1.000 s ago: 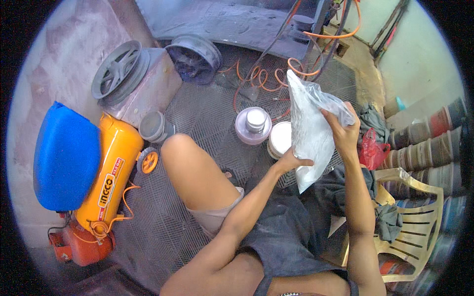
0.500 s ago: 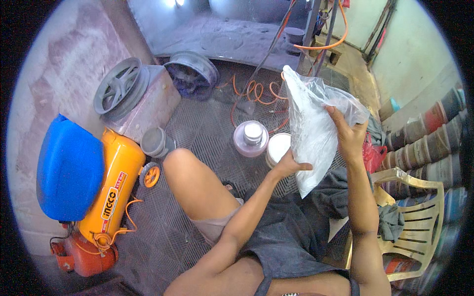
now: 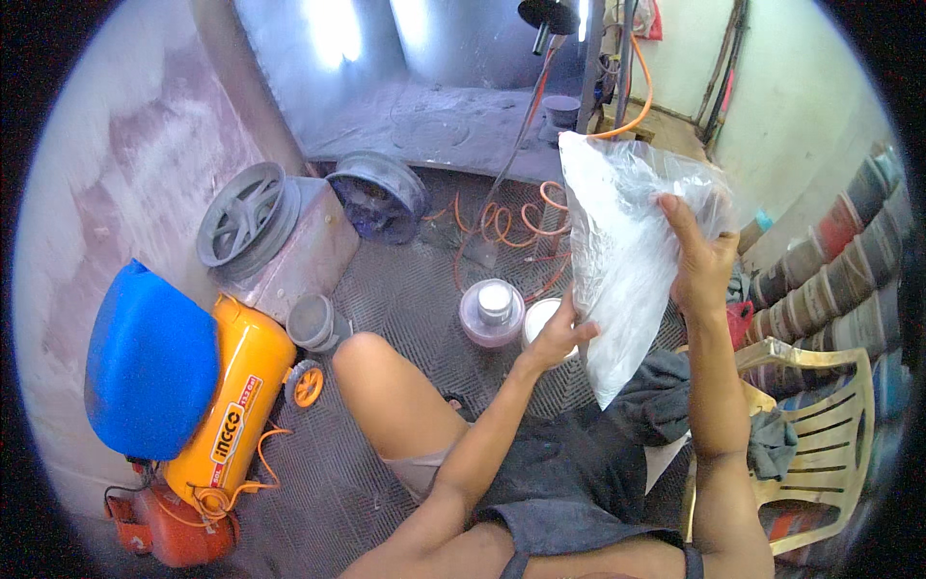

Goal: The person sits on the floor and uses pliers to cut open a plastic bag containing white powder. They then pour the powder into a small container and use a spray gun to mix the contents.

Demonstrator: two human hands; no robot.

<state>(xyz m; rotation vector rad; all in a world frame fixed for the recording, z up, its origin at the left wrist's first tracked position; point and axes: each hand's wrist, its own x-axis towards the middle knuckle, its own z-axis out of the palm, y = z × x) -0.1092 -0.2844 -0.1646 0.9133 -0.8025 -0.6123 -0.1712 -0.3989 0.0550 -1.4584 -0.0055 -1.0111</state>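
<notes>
A clear plastic bag (image 3: 622, 261) filled with white powder is held up in front of me, tilted, with the powder gathered along its left and lower part. My right hand (image 3: 702, 256) grips the loose clear plastic at its upper right, thumb on the near face. At the lower left edge my left hand (image 3: 561, 338) holds the bag, thumb in front and fingers behind it. Below on the floor stand a pinkish round container with a white-topped jar (image 3: 495, 302) on it and a white tub (image 3: 542, 321), partly hidden by my left hand.
To the left are an orange air compressor (image 3: 231, 405) with a blue cover (image 3: 149, 362), a spoked wheel rim (image 3: 246, 220) on a box and another rim (image 3: 381, 198). An orange coiled hose (image 3: 497, 227) crosses the floor. Stacked buckets (image 3: 830, 246) and a plastic chair (image 3: 820, 454) stand right.
The bag stays in both hands and hangs slightly lower and more spread out. My right hand has shifted a little to the right; the view has tilted up slightly.
</notes>
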